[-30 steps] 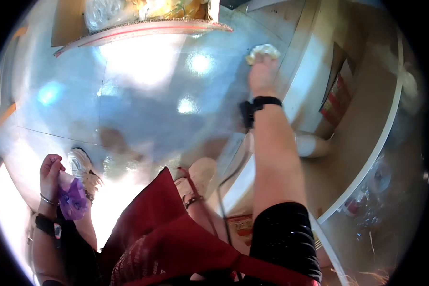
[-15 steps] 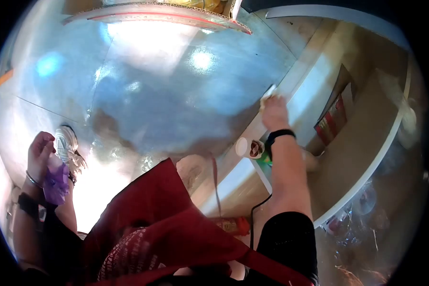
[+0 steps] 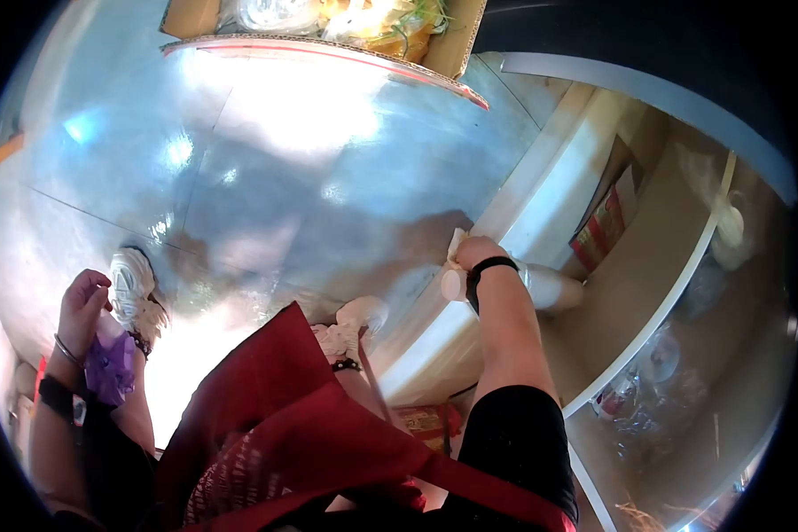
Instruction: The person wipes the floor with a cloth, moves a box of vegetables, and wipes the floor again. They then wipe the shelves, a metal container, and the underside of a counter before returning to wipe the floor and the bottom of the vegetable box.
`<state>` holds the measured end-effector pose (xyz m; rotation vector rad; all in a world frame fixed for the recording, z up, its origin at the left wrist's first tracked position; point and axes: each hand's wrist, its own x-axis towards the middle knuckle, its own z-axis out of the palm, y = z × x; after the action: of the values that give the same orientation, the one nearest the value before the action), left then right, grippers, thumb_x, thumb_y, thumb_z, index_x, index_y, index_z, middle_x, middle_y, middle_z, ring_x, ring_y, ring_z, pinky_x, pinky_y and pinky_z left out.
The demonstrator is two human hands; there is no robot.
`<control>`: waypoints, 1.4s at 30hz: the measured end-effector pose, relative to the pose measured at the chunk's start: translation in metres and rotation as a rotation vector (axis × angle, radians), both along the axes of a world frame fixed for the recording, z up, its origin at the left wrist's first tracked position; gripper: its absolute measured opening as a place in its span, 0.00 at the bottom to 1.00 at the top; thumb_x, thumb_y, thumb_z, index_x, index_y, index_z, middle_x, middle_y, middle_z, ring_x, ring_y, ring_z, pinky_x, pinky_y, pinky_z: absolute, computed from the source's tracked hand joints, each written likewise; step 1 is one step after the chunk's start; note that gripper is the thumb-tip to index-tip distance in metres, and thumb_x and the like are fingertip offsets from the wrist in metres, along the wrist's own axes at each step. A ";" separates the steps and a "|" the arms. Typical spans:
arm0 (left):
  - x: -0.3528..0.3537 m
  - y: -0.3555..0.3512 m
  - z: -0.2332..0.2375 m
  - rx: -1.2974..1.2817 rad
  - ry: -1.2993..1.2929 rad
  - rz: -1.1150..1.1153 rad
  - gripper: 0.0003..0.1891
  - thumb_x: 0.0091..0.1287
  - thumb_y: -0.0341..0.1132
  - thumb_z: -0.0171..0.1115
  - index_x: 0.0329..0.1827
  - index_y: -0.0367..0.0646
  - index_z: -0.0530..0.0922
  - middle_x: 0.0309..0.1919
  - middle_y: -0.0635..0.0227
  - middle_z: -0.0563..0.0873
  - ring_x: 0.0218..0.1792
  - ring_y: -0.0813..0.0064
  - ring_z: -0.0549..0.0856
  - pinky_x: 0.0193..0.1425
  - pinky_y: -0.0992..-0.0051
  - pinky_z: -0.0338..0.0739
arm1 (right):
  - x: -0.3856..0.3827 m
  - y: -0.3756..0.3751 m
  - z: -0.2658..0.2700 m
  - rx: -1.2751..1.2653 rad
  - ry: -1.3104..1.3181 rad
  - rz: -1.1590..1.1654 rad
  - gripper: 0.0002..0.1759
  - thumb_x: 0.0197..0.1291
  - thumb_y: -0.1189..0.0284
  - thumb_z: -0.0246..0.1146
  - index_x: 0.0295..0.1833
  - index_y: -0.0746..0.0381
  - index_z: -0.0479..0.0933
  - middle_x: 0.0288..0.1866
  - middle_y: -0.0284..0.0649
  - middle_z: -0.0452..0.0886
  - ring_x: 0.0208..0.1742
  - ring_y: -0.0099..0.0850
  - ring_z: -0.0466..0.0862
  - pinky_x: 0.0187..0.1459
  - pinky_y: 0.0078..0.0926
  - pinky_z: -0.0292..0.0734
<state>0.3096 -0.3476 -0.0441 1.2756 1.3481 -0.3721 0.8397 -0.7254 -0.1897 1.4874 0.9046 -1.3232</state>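
Note:
My right hand [image 3: 479, 254], with a black band on the wrist, is at the edge of a pale wooden ledge [image 3: 541, 191]. Its fingers are closed round a crumpled pale wipe [image 3: 456, 243]. A white round cup-like thing [image 3: 453, 285] stands just below that hand, and a pale cylinder [image 3: 551, 288] lies behind the wrist. Over on the left, my left hand [image 3: 84, 304] is curled, and a soft purple-and-white packet [image 3: 112, 363] hangs against its palm side.
A cardboard box [image 3: 328, 49] with plastic-wrapped goods is on the shiny floor ahead. The curved shelf [image 3: 647, 257] on the right holds a red-striped carton [image 3: 605, 229] and clear plastic wrapping [image 3: 643, 417]. My red apron [image 3: 301, 417] and white shoes [image 3: 131, 282] are below.
My right hand has come back along the ledge towards me, with the pale wipe still in it. More of the cardboard box shows as the view shifts. My left hand keeps the purple packet.

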 end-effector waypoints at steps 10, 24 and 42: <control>0.009 0.004 -0.003 -0.102 -0.001 -0.040 0.07 0.62 0.28 0.53 0.42 0.38 0.73 0.30 0.73 0.76 0.30 0.83 0.75 0.36 0.83 0.70 | -0.114 0.008 -0.015 0.536 0.355 -0.355 0.12 0.60 0.67 0.53 0.42 0.61 0.79 0.40 0.50 0.81 0.42 0.46 0.81 0.46 0.41 0.75; 0.018 0.004 -0.009 -0.185 -0.022 -0.033 0.06 0.63 0.28 0.51 0.41 0.38 0.73 0.32 0.72 0.76 0.29 0.83 0.75 0.35 0.83 0.70 | -0.049 -0.041 0.033 1.014 -0.388 -0.405 0.14 0.53 0.80 0.53 0.45 0.63 0.76 0.40 0.52 0.80 0.46 0.50 0.79 0.49 0.45 0.73; -0.001 0.005 -0.024 -0.106 0.025 -0.083 0.06 0.64 0.30 0.50 0.40 0.37 0.73 0.30 0.71 0.76 0.26 0.82 0.76 0.33 0.82 0.72 | 0.024 -0.001 -0.005 1.267 -0.421 0.055 0.17 0.52 0.77 0.55 0.49 0.61 0.76 0.55 0.41 0.75 0.59 0.41 0.72 0.61 0.39 0.66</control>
<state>0.3090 -0.3426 -0.0680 1.2440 1.2819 -0.5119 0.8632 -0.7265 -0.1944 2.4944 1.5744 -0.2269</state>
